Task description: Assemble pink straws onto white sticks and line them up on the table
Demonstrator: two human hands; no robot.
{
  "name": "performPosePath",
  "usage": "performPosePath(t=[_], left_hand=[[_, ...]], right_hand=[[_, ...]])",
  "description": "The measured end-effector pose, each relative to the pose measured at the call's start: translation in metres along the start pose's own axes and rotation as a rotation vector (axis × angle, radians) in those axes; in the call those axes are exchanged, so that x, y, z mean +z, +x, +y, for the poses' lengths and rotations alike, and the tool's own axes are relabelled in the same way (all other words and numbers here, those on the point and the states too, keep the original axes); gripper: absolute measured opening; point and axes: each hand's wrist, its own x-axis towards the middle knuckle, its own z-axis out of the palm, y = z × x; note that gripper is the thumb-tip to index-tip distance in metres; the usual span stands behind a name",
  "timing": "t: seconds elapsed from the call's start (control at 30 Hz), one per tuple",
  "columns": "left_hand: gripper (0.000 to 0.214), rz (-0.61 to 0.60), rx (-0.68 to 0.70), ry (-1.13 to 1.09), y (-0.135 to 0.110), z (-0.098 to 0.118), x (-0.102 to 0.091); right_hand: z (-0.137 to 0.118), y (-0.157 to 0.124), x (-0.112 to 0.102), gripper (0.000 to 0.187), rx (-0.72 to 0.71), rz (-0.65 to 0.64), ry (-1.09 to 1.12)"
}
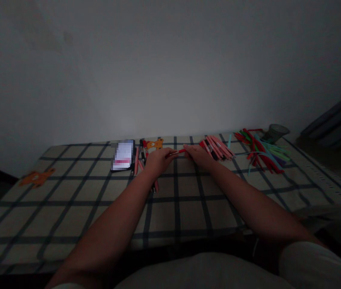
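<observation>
A slim red pen (181, 151) spans the gap between my two hands above the middle of the table, with a pale, shiny stretch towards its left end. My left hand (159, 158) pinches that left end, and my right hand (198, 155) has its fingers closed on the red right end. Beside my left hand lie several loose pink, black and red pens (137, 159), partly covered by the hand and forearm. Just right of my right hand is a pile of pink and black pens (218, 147). The picture is dark, so fine detail on the pen is unclear.
A lit phone (123, 155) lies left of the loose pens. Farther right sits a heap of red, green, blue and purple strips (260, 152), with a see-through cup (275, 131) behind it. A checked cloth (77, 204) covers the table, which meets a wall (170, 72).
</observation>
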Motion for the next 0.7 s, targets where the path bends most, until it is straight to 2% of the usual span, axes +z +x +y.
performPosePath(t=[0.1,0.27,0.37,0.47,0.63,0.7], left_hand=[[0.031,-0.004,0.009,-0.009,0.0009,-0.0007,-0.0014],[0.036,-0.096,0.042,0.017,0.0018,0.0023,-0.0065],[0.035,-0.062,0.059,0.013,0.0013,0.0036,-0.0063],[0.034,-0.025,0.007,0.034,0.0005,0.0033,-0.0042],[0.029,0.039,-0.026,0.055,-0.0002,0.0012,-0.0027],[0.028,0.042,-0.026,0.067,-0.0002,0.0008,-0.0030]], right_hand=[[-0.0008,-0.0003,-0.0004,0.046,-0.003,-0.002,0.003],[-0.0006,-0.0001,-0.0005,0.037,-0.010,0.001,0.023],[0.0001,0.0000,0.0014,0.035,-0.011,0.007,0.126],[-0.0012,-0.0003,0.0020,0.030,-0.018,0.012,0.171],[-0.0058,-0.0008,-0.0016,0.046,0.079,0.074,0.010],[-0.0057,-0.0006,-0.0024,0.047,0.095,0.090,-0.018]])
